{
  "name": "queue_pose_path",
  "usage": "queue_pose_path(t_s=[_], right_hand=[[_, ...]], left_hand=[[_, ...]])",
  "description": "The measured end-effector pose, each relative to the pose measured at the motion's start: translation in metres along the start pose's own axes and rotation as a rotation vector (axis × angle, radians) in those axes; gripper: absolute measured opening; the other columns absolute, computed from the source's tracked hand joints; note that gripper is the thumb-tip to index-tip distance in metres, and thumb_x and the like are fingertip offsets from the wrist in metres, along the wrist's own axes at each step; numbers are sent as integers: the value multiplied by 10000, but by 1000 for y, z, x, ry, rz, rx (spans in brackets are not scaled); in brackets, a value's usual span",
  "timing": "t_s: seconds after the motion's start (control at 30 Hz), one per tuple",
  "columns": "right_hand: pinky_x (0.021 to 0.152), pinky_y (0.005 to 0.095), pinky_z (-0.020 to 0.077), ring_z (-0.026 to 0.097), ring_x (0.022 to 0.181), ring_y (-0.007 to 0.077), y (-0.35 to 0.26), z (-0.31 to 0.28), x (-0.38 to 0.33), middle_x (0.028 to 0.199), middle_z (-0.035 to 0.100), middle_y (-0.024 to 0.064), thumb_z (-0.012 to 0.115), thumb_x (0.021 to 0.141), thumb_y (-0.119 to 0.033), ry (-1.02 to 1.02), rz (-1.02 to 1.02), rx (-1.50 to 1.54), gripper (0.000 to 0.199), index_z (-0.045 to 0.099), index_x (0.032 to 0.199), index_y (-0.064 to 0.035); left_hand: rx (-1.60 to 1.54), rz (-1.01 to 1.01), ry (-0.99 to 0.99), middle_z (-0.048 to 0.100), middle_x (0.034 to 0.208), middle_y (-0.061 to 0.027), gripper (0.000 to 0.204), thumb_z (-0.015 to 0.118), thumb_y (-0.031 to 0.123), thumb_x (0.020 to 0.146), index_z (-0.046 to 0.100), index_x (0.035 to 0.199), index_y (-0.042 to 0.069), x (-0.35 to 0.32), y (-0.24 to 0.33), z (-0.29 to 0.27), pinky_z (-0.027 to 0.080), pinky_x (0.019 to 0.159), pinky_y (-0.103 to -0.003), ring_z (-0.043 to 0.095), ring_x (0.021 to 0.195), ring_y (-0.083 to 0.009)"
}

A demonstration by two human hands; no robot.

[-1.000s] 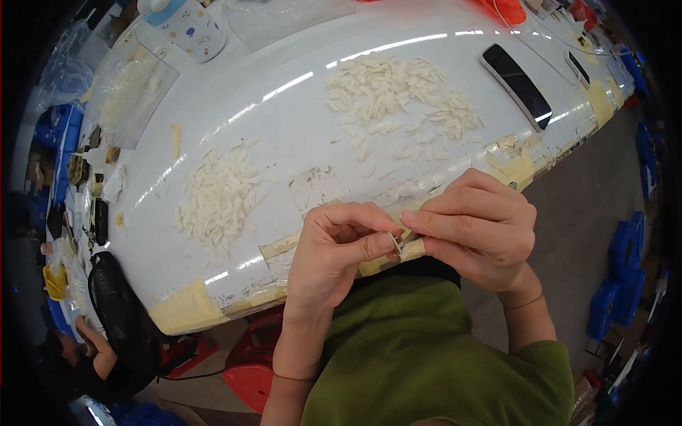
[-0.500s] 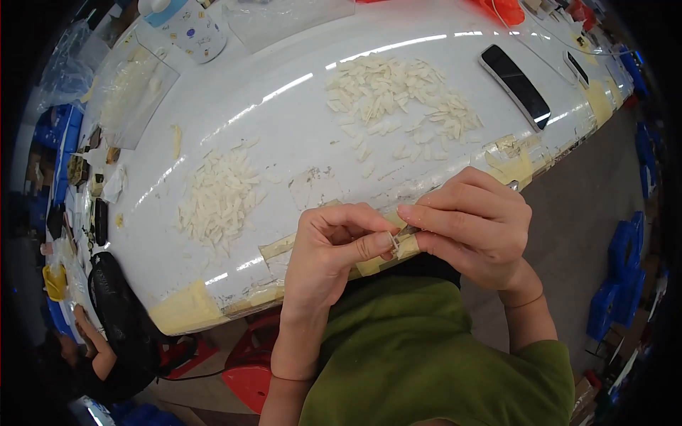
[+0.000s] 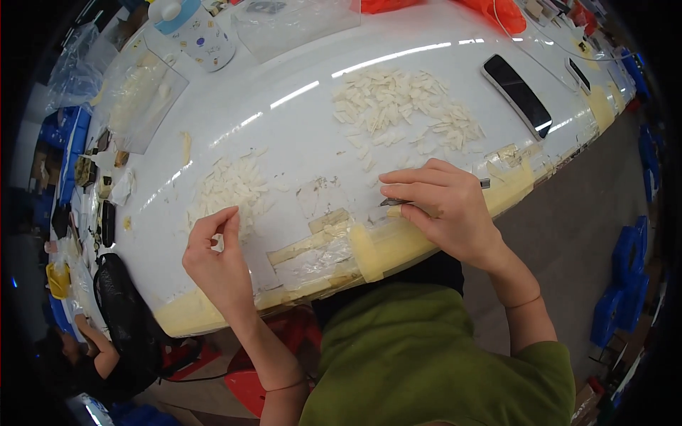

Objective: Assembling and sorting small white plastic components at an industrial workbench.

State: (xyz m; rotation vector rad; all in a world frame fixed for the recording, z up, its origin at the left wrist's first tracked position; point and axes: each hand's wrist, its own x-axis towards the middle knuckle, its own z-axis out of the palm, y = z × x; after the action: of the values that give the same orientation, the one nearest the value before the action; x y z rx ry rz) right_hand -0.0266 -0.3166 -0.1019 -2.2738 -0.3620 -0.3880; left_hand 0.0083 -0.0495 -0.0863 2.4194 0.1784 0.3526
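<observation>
Over the near edge of a left-hand pile of small flat whitish pieces [image 3: 234, 181] is my left hand [image 3: 220, 263]. Its thumb and index fingertips come together in a pinch; whether a piece sits between them is too small to tell. My right hand [image 3: 451, 213] is closed around a slim metal tool with a pointed tip [image 3: 391, 202]. The tip points left above the table edge, and the tool's back end shows beyond the knuckles. A larger pile of the same whitish pieces [image 3: 387, 99] lies farther off, beyond my right hand.
Yellowish tape [image 3: 398, 248] covers the near edge of the white table [image 3: 298, 135]. A phone [image 3: 517, 96] lies at the far right. Clear plastic bins [image 3: 298, 32] and a patterned white cup [image 3: 202, 42] stand at the back. Another person's arm [image 3: 99, 344] shows at the lower left.
My hands have parted: the left moved from beside the right over to the left pile. My right hand shifted slightly left and up, keeping the metal tool. The view has moved a little.
</observation>
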Motion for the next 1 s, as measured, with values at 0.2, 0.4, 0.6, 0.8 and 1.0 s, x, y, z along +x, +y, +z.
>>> queue_pose_path(t_s=[0.2,0.4,0.6,0.8,1.0], right_hand=[[664,257,487,560,728,169,1,9,6,1016,709,15,680,653,50,-65,-40,45,288,710,923,-46],[655,246,492,560,734,162,6,-22,-8,1026,702,16,676,646,63,178,-73,-2,315,712,937,-50],[661,272,479,547,772,183,22,-91,-68,1020,643,26,644,771,-19,458,-221,-57,178,654,948,-38],[671,301,482,549,745,214,8,-121,-126,862,639,54,643,831,-94,572,-292,-131,48,650,841,-47],[682,312,496,586,768,233,139,6,-115,904,657,67,628,912,-173,490,-278,672,132,674,892,-51]], left_hand=[[-50,125,26,549,867,-30,121,676,42,792,698,911,45,-13,17,13,439,707,-281,511,784,-154],[-206,310,-320,561,849,-27,99,693,42,764,679,862,45,-42,85,67,429,698,-290,518,792,-182],[-202,369,-359,557,815,-58,19,628,21,775,611,769,17,-113,157,83,446,701,-275,513,752,-196],[-249,351,-398,662,880,-149,235,597,210,922,683,1006,8,-176,194,55,477,724,-322,591,783,-266],[-293,470,-379,664,872,-136,241,620,227,910,686,1013,19,-194,192,40,478,701,-304,594,773,-242]])
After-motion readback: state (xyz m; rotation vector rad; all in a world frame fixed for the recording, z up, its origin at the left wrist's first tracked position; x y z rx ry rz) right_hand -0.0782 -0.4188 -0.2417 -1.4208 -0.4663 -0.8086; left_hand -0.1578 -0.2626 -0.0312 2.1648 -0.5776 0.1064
